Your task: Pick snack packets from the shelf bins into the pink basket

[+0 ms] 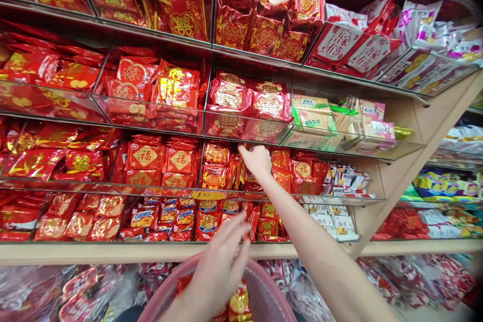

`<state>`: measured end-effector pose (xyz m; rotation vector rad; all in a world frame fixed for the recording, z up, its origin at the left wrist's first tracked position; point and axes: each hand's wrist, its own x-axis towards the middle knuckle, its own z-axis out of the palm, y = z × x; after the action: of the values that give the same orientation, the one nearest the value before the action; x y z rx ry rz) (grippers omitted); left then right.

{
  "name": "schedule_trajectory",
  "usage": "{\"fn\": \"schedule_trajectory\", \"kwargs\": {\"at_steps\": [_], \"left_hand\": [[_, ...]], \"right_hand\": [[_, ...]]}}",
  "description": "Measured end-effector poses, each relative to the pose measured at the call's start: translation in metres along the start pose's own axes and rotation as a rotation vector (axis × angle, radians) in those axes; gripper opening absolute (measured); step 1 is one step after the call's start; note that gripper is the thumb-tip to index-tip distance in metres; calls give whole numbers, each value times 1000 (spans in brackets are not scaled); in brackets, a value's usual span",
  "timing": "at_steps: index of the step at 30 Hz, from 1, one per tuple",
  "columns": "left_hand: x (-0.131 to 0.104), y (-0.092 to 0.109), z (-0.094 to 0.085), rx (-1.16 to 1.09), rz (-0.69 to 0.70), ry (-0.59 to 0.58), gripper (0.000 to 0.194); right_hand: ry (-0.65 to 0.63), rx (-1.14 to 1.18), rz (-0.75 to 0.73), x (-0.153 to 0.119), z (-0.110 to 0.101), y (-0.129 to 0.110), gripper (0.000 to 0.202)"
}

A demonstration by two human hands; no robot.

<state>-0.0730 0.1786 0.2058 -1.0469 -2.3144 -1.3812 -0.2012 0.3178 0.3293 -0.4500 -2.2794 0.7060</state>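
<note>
My right hand (257, 162) reaches into a shelf compartment on the third row, with its fingers curled down among small red-and-gold snack packets (216, 175). What it grips, if anything, is hidden behind the hand. My left hand (221, 256) is lower, slightly blurred, with fingers stretched out and apart and nothing in them. It hovers over a pink plastic basket (273, 289), in front of the bottom shelf. Inside the basket lie some red-and-gold packets (240, 302), partly covered by my left hand and forearm.
Clear dividers and front panels split the tilted shelves into compartments of mostly red packets. A yellow tag (209, 195) marked 10 sits on one shelf edge. Green-and-white cracker packs (313, 118) stand to the right. Bagged goods (94, 292) lie below the wooden ledge (75, 254).
</note>
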Motion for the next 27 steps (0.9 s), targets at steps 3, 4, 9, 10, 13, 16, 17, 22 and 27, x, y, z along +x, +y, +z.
{"fn": "schedule_trajectory", "kwargs": {"at_steps": [3, 4, 9, 10, 13, 16, 17, 22, 27], "left_hand": [[59, 9, -29, 540, 337, 195, 35], [73, 10, -34, 657, 394, 224, 37], [97, 4, -34, 891, 442, 240, 40], [96, 0, -32, 906, 437, 244, 39], [92, -13, -29, 960, 431, 252, 43], [93, -21, -27, 1024, 446, 225, 48], [94, -22, -26, 1039, 444, 218, 49], [97, -22, -25, 1057, 426, 211, 47], [96, -23, -25, 1054, 427, 203, 46]], "right_hand": [[-11, 14, -6, 3, 0, -2, 46], [-16, 19, -4, 3, -1, -2, 45], [-6, 52, 13, 3, -3, 1, 38], [0, 58, 10, 3, -3, 1, 37], [11, 75, 8, 2, -4, 1, 35], [11, 107, 26, 0, -4, 0, 35], [12, 122, 36, 0, -4, -1, 36], [48, 246, 105, 3, 5, -1, 38], [57, 338, 96, 5, 11, 2, 38]]}}
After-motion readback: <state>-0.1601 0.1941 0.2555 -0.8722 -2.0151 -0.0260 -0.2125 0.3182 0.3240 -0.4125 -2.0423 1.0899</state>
